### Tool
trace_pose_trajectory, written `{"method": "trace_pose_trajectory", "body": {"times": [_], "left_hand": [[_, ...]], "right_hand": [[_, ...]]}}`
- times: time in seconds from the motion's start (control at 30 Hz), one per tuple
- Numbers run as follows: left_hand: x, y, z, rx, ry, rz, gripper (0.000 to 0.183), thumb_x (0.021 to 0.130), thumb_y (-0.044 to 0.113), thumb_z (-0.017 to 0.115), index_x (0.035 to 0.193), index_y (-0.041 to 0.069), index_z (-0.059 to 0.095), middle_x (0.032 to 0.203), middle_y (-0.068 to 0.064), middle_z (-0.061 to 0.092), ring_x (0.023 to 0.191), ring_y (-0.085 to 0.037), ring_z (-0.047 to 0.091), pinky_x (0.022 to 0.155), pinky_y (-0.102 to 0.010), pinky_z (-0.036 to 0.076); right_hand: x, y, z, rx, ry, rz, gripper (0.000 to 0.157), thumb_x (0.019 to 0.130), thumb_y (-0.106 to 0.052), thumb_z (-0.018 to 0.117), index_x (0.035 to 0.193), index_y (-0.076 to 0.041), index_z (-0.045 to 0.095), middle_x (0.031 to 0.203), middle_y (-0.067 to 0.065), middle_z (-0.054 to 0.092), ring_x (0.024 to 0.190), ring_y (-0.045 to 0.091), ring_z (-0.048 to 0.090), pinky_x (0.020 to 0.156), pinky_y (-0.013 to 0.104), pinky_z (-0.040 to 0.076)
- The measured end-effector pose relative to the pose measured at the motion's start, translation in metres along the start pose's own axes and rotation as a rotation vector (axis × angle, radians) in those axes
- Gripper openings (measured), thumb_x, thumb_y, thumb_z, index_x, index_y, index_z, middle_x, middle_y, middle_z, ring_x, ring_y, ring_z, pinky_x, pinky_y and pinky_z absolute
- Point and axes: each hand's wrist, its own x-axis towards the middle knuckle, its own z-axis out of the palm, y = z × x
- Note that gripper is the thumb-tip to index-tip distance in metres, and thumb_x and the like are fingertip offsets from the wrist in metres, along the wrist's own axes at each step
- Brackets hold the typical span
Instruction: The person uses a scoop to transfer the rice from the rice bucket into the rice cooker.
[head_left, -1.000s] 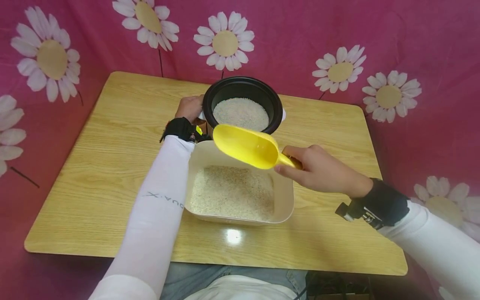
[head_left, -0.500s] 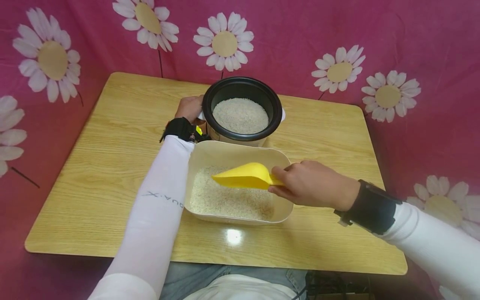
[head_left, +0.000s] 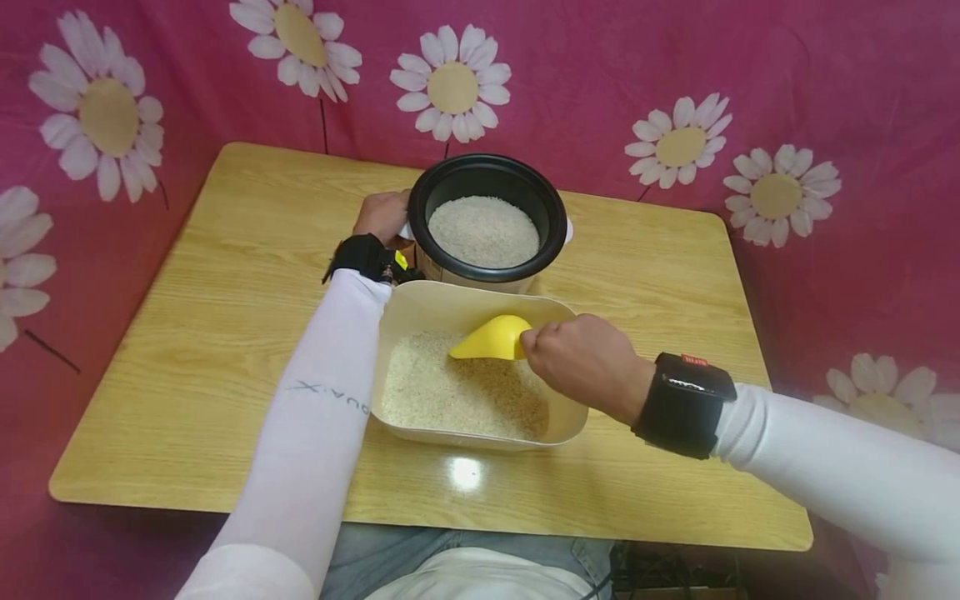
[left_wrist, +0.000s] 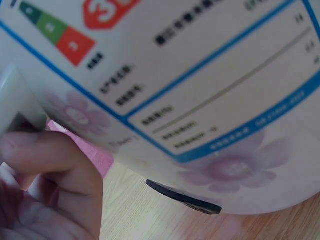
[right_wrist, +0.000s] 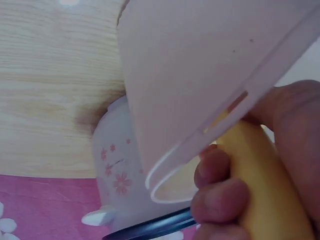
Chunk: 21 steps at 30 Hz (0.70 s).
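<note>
My right hand [head_left: 585, 362] grips the handle of a yellow scoop [head_left: 495, 338], and the fingers curl round that handle [right_wrist: 265, 185] in the right wrist view. The scoop is tipped down, its lip at the rice [head_left: 442, 392] inside a cream bin [head_left: 480, 296]. Behind the bin stands a rice cooker [head_left: 450, 271] with a black inner pot [head_left: 551, 204], which holds more rice [head_left: 483, 232]. At the cooker's left side my left hand [head_left: 382, 217] holds the white handle [left_wrist: 20, 100]; its curled fingers show in the left wrist view.
Bin and cooker stand close together on a wooden table [head_left: 225, 333]. A pink cloth [head_left: 570, 67] with daisies hangs behind the table and at its sides. Dark cables [head_left: 660, 567] lie below the front edge.
My right hand has turned over and lowered the scoop from beside the cooker's rim down into the bin, to the rice. My left hand has stayed at the cooker's handle.
</note>
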Motion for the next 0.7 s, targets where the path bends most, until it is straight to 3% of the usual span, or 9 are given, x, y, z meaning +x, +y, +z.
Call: {"method": "trace_pose_trajectory", "body": {"times": [0.2, 0.37, 0.7], "left_hand": [[-0.001, 0.001, -0.001, -0.008, -0.005, 0.002, 0.039, 0.100, 0.045, 0.060, 0.117, 0.012, 0.071, 0.096, -0.002, 0.060, 0.084, -0.015, 0.058, 0.062, -0.023, 0.053], [0.000, 0.001, 0.000, -0.002, -0.003, 0.004, 0.040, 0.100, 0.045, 0.059, 0.118, 0.011, 0.071, 0.097, -0.002, 0.060, 0.086, -0.015, 0.058, 0.062, -0.022, 0.053], [0.002, 0.000, -0.001, 0.013, -0.009, 0.002, 0.043, 0.100, 0.046, 0.059, 0.121, 0.011, 0.070, 0.102, -0.003, 0.060, 0.091, -0.016, 0.058, 0.065, -0.023, 0.054]], "right_hand": [[0.008, -0.007, 0.004, -0.082, -0.014, -0.006, 0.011, 0.093, -0.012, 0.073, 0.088, -0.010, 0.064, 0.060, 0.000, 0.046, 0.050, 0.011, 0.040, 0.042, 0.024, 0.045], [0.009, -0.009, 0.009, -0.078, -0.034, 0.002, 0.011, 0.093, -0.012, 0.074, 0.089, -0.009, 0.063, 0.061, -0.001, 0.045, 0.051, 0.010, 0.040, 0.043, 0.024, 0.045], [0.013, -0.007, 0.006, 0.066, -0.114, 0.028, 0.011, 0.092, -0.008, 0.073, 0.087, -0.011, 0.064, 0.062, -0.002, 0.048, 0.050, 0.012, 0.044, 0.047, 0.027, 0.052]]}}
